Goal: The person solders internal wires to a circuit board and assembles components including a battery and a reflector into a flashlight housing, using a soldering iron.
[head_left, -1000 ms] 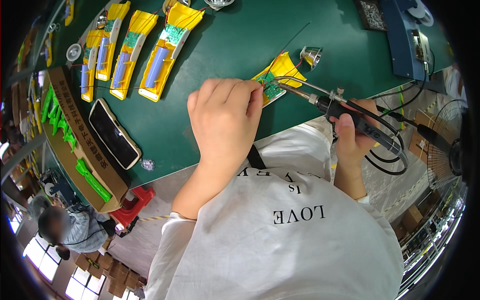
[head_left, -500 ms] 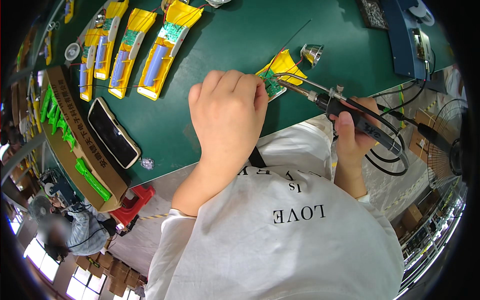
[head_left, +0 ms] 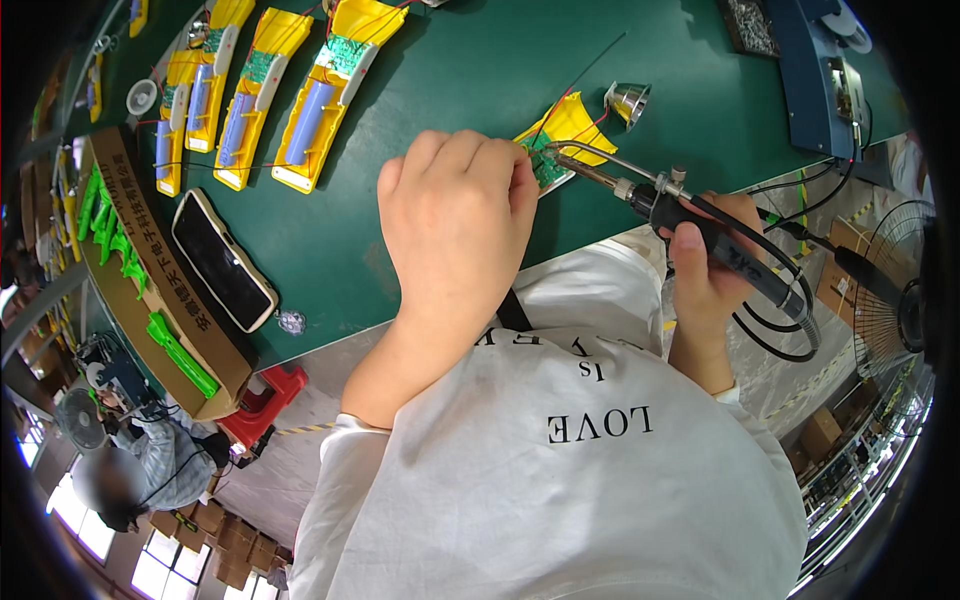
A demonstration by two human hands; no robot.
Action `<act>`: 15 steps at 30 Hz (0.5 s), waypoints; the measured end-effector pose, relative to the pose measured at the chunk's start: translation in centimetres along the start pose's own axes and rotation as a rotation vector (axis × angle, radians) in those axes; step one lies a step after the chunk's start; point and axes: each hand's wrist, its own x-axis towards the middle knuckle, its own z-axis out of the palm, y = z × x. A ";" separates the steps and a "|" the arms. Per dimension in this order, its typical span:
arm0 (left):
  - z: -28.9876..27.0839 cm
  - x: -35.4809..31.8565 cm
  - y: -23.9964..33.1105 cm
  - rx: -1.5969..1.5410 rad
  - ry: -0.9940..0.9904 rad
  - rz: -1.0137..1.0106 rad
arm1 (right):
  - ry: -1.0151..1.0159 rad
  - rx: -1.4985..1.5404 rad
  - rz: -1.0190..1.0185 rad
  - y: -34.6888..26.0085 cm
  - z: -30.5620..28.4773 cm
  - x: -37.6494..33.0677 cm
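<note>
One yellow case [head_left: 572,122] lies on the green table [head_left: 470,80] beside the left hand [head_left: 455,215], whose fingers bunch, their hold hidden; the right hand [head_left: 712,262] grips one soldering iron [head_left: 738,256]. Four similar cases [head_left: 375,22] sit grouped upper left.

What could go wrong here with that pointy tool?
If it's hot, the soldering iron in the right hand might burn the left hand, which is close to its metal tip. A slip there could also scorch the green circuit board. And the shiny lamp cup seems joined by a thin red wire, so a tug might pull that loose.
</note>
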 end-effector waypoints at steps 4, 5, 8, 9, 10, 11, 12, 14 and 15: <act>0.0 0.0 -0.1 -0.005 -0.002 -0.001 | -0.016 -0.033 -0.032 -0.4 0.2 0.0; 0.1 0.0 -0.1 -0.009 0.002 -0.003 | -0.016 -0.034 -0.032 -0.4 0.2 0.0; 0.2 0.0 -0.1 -0.008 0.006 -0.014 | -0.014 -0.043 -0.050 -0.4 0.2 0.0; 0.3 0.0 -0.1 -0.008 0.006 -0.014 | 0.002 -0.037 -0.053 -0.3 0.1 -0.1; 0.2 0.0 -0.1 -0.009 0.008 -0.017 | 0.018 -0.031 -0.056 -0.2 0.1 -0.1; 0.3 -0.1 0.0 -0.010 0.009 -0.020 | 0.017 -0.031 -0.055 -0.2 0.1 0.0; 0.3 -0.1 0.0 -0.010 0.008 -0.021 | 0.008 -0.014 -0.057 -0.2 0.2 0.1; 0.4 -0.1 0.0 -0.030 0.014 -0.032 | -0.001 0.002 -0.057 -0.3 0.2 0.1; 0.4 -0.1 0.0 -0.030 0.014 -0.032 | -0.008 -0.017 -0.046 -0.3 0.2 0.1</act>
